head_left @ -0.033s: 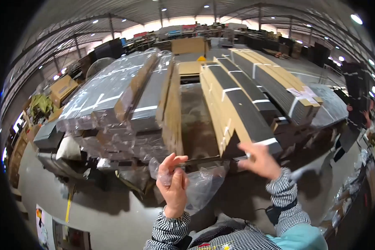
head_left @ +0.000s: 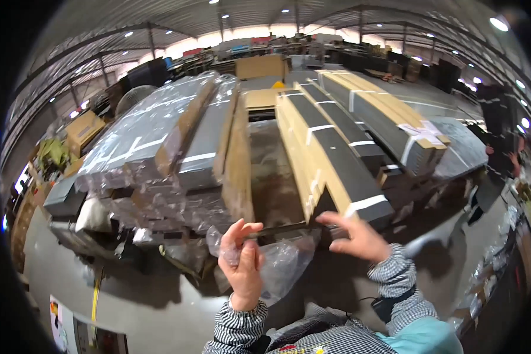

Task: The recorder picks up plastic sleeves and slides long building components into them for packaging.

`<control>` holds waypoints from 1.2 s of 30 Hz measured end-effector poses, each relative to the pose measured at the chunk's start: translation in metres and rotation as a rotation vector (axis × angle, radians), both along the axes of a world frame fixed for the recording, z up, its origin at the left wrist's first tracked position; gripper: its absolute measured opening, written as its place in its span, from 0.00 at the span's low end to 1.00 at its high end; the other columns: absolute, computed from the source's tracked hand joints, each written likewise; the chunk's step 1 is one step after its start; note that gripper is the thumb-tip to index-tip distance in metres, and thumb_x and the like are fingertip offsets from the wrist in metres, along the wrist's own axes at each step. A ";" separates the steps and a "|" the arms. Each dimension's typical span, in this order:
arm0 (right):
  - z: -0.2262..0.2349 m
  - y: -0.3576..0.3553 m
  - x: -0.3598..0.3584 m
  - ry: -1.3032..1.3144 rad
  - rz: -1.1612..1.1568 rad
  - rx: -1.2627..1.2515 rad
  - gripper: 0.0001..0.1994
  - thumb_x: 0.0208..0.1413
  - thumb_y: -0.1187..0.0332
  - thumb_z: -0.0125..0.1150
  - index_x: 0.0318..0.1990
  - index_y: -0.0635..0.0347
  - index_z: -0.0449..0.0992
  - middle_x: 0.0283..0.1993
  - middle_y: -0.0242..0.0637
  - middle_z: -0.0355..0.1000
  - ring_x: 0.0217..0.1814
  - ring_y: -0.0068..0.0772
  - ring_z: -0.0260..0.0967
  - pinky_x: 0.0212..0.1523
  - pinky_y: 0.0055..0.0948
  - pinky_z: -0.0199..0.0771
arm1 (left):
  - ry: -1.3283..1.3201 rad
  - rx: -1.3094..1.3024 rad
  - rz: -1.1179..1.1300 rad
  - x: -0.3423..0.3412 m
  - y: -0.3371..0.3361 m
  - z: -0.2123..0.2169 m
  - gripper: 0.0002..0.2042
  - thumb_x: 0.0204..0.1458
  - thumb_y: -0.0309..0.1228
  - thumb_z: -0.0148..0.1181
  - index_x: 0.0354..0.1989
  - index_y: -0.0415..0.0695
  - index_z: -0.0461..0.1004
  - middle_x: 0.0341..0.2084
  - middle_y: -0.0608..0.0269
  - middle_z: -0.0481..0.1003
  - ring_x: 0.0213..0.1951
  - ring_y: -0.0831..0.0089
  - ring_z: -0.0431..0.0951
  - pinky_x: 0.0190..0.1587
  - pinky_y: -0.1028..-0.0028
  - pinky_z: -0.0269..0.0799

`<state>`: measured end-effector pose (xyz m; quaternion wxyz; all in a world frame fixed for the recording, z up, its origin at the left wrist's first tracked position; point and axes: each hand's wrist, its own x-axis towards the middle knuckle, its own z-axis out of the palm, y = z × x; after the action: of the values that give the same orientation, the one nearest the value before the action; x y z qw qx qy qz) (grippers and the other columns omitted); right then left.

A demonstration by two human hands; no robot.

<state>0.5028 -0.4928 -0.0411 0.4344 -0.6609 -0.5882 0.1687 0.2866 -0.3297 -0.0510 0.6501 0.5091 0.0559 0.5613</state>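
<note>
My left hand [head_left: 242, 268] is raised at the lower middle, its fingers curled around crumpled clear plastic film [head_left: 286, 268] that hangs down beside it. To the right, my right hand [head_left: 360, 239] hovers with fingers apart and slightly blurred, holding nothing. It is closest to the near end of a long bundle of dark and tan boards [head_left: 336, 156], bound with white straps. On the left lies a stack of long packs wrapped in clear film [head_left: 144, 133]. A tan board edge [head_left: 238, 171] faces the gap between the stacks.
More strapped board bundles [head_left: 389, 112] lie at the right. Beyond the left stack are a cardboard box [head_left: 84, 131] and a round fan [head_left: 134, 97]. Another person's hand [head_left: 514, 162] shows at the far right. Plastic-wrapped items [head_left: 484, 283] line the lower right.
My right hand has moved a little left and down, away from the end of the board bundle. My left hand keeps its grip on the film. The view has shifted slightly.
</note>
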 end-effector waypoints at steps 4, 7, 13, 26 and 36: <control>-0.027 -0.014 -0.045 0.913 0.119 0.068 0.12 0.57 0.74 0.65 0.48 0.65 0.77 0.37 0.28 0.75 0.43 0.16 0.70 0.47 0.20 0.70 | -0.006 0.039 -0.037 0.016 -0.037 0.012 0.24 0.52 0.24 0.61 0.59 0.39 0.66 0.46 0.52 0.76 0.22 0.86 0.65 0.24 0.84 0.63; -0.022 -0.036 -0.046 0.691 -0.147 0.404 0.07 0.57 0.72 0.65 0.40 0.65 0.80 0.31 0.27 0.73 0.36 0.16 0.68 0.41 0.19 0.68 | 0.170 0.218 0.131 0.023 -0.031 -0.009 0.16 0.47 0.25 0.68 0.44 0.37 0.73 0.36 0.62 0.75 0.26 0.83 0.68 0.31 0.82 0.64; -0.038 -0.054 -0.045 0.858 0.056 0.687 0.18 0.66 0.59 0.54 0.25 0.61 0.70 0.24 0.33 0.67 0.26 0.24 0.62 0.30 0.25 0.63 | 0.476 -0.020 -0.299 0.044 -0.046 -0.058 0.17 0.61 0.38 0.56 0.24 0.39 0.73 0.20 0.70 0.70 0.22 0.84 0.63 0.24 0.80 0.57; -0.123 -0.149 0.122 -0.256 -0.145 -0.191 0.06 0.55 0.68 0.57 0.30 0.60 0.75 0.32 0.39 0.74 0.36 0.43 0.73 0.41 0.37 0.72 | 0.847 1.252 -0.618 0.146 -0.024 -0.077 0.12 0.46 0.26 0.62 0.42 0.46 0.79 0.33 0.59 0.75 0.31 0.57 0.78 0.33 0.64 0.76; -0.088 -0.086 0.164 0.373 -0.234 0.613 0.09 0.64 0.69 0.45 0.31 0.63 0.64 0.30 0.32 0.60 0.32 0.25 0.58 0.37 0.27 0.62 | 0.479 -0.066 -0.858 0.190 -0.035 -0.066 0.05 0.49 0.23 0.57 0.29 0.34 0.77 0.26 0.55 0.79 0.24 0.75 0.75 0.26 0.78 0.66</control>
<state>0.6664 -0.5792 -0.1293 0.7280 -0.5210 -0.4427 0.0514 0.4766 -0.3643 -0.1169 0.8073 0.5801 0.0066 0.1081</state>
